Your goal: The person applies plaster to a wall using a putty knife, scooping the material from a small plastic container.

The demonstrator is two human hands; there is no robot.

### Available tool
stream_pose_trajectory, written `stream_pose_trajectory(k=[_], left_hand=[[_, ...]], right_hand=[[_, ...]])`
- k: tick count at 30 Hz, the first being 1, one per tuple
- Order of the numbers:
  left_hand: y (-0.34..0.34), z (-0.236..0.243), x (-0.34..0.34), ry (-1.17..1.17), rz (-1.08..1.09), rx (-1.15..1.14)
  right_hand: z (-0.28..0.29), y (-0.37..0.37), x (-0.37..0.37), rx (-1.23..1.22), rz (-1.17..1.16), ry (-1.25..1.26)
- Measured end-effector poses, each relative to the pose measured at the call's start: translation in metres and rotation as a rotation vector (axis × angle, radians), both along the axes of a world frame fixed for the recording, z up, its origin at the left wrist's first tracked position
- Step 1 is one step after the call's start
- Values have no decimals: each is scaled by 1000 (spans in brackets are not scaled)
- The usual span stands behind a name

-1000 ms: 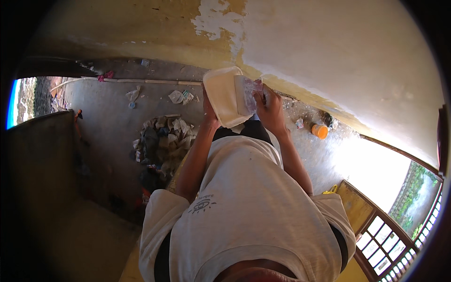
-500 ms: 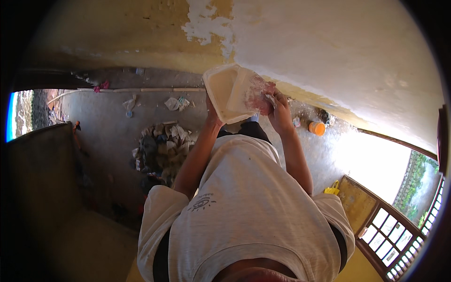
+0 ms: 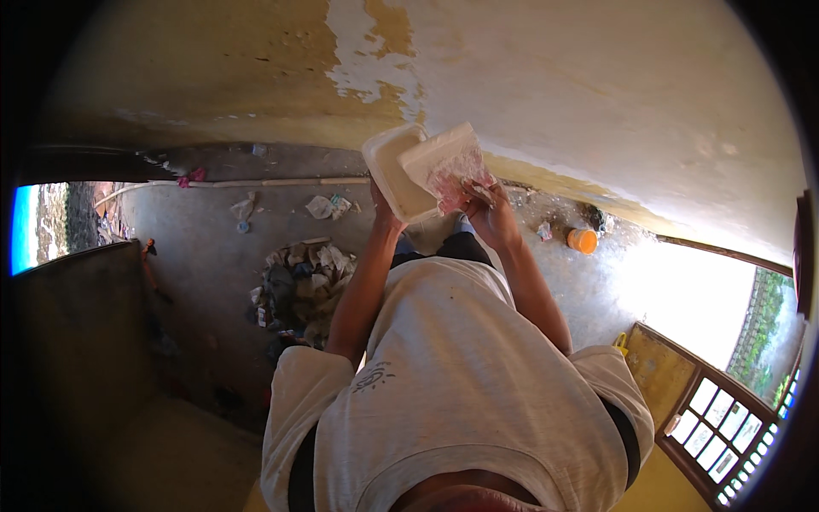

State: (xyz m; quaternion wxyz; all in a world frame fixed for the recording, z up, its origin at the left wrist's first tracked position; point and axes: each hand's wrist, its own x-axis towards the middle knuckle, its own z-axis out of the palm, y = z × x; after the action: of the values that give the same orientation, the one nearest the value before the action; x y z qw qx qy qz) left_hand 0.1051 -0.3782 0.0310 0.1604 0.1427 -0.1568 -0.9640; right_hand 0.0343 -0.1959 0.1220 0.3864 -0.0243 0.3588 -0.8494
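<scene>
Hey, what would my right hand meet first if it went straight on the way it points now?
Past the scraper it holds, your right hand would probably meet the pale wall; the depth is unclear.

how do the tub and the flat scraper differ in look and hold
The tub is hollow with a raised rim, while the flat scraper is a thin plate. The tub looks evenly pale; the flat scraper has reddish blotches toward its held side. The left hand holds the tub, the right hand the flat scraper. Both share a pale base colour.
</scene>
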Motion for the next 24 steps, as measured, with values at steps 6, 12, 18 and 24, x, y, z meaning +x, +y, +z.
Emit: stream_pose_trajectory(k=[6, 12, 18, 24], left_hand=[[-9, -11, -6, -22, 21, 40], [-36, -28, 56, -49, 161, 92], [-57, -45, 117, -227, 327, 75], [-62, -54, 135, -292, 349, 73]], right_hand=[[-12, -5, -13, -25, 63, 123], [-36, -25, -26, 102, -112, -145], [-120, -48, -73, 239, -210, -192], [-109, -84, -143, 27, -343, -110]])
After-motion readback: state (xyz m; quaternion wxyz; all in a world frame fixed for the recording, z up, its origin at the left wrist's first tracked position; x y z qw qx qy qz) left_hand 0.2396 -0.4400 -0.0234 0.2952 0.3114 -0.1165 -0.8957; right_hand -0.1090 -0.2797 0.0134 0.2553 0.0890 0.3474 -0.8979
